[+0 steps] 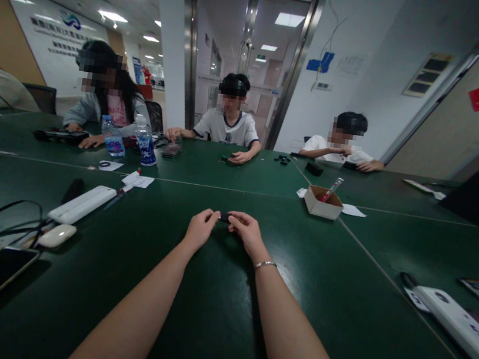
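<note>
The left hand (202, 228) and right hand (248, 234) both grasp a small dark object (224, 218) over the table (212, 312); at two o'clock from them stands a box (321, 209).

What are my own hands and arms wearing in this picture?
The left hand and right hand wear no gloves. No sleeves show on the left forearm or right forearm. A slim, shiny silver bracelet circles the right wrist; none shows on the left.
</note>
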The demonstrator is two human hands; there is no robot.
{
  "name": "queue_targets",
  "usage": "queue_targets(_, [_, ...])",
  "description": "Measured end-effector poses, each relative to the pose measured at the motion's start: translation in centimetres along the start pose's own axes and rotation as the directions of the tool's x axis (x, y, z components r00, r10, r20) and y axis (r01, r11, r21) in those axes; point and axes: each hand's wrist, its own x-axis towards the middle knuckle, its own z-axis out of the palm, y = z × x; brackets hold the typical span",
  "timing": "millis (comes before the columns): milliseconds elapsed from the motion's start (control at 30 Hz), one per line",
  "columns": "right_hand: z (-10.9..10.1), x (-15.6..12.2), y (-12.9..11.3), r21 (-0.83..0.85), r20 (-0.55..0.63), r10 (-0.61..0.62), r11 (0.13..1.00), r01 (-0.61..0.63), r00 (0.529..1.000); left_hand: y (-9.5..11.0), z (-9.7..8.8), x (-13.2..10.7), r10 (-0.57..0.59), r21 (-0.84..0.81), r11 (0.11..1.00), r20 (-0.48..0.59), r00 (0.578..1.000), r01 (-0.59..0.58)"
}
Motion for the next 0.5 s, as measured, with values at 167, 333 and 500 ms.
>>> queue_targets(167, [0.0,0.1,0.2,0.021,0.029,0.004,1.0,-0.005,1.0,0.5,-0.1,-0.2,-0.022,0.033,0.999,0.008,1.0,0.022])
queue_targets(333, [0.1,-0.1,-0.1,0.032,0.05,0.007,0.999,-0.008,0.999,1.2,-0.4,-0.4,-0.051,0.056,0.997,-0.016,0.999,0.052])
queue_targets(500, [0.2,-0.3,-0.4,0.057,0.084,-0.01,0.998,0.006,0.996,1.1,-0.4,-0.3,-0.07,0.017,0.997,-0.024,0.997,0.071])
